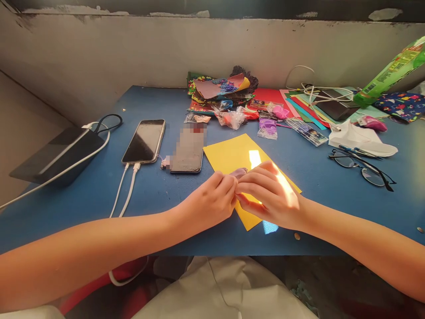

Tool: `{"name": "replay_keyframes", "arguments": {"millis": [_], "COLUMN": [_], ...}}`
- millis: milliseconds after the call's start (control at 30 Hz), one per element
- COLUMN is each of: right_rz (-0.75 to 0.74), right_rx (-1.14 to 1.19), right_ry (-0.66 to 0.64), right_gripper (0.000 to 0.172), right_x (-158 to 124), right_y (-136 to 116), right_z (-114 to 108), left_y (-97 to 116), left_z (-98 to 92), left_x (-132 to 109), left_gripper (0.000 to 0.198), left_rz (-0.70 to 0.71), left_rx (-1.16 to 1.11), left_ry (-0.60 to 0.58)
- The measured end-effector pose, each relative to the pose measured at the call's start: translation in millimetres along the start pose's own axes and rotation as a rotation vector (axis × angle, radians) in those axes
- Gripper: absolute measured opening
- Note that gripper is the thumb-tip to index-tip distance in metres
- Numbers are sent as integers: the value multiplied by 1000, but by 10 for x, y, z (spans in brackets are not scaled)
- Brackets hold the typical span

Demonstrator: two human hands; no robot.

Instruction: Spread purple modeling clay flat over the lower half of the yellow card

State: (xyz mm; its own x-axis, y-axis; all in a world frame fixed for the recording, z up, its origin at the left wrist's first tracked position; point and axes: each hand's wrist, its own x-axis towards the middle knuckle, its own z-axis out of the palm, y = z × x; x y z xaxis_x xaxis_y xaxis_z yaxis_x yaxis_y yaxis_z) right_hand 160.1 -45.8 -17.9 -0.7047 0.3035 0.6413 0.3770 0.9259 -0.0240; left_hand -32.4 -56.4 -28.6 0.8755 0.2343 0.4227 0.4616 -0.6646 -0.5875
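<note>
A small lilac piece [239, 172] is pinched between the left hand [212, 200] and the right hand [269, 196] (both closed on it, equally near) above the yellow sheet [232, 153], near the table's [149, 195] front edge.

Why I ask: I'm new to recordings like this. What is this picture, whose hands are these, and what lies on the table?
This is one picture from a camera worn on a person's head, looking down at their own bare hands; there is no machine. The left hand and right hand meet, pinching a small lilac piece over a yellow sheet on a blue table. Nearby lie a phone with cables plugged in, a second phone, glasses and a pile of craft supplies.
</note>
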Motion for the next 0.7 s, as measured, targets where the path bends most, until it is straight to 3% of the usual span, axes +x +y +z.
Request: {"name": "replay_keyframes", "arguments": {"millis": [233,700], "right_rz": [10,9], "right_rx": [16,31], "right_ry": [-36,12], "right_gripper": [13,14], "right_x": [-4,-26], "right_y": [-2,-6], "right_z": [9,25], "left_y": [-8,-2], "left_z": [3,6], "left_x": [15,9], "left_gripper": [21,26], "left_rz": [-1,-3], "left_rx": [17,6], "left_ry": [6,3]}}
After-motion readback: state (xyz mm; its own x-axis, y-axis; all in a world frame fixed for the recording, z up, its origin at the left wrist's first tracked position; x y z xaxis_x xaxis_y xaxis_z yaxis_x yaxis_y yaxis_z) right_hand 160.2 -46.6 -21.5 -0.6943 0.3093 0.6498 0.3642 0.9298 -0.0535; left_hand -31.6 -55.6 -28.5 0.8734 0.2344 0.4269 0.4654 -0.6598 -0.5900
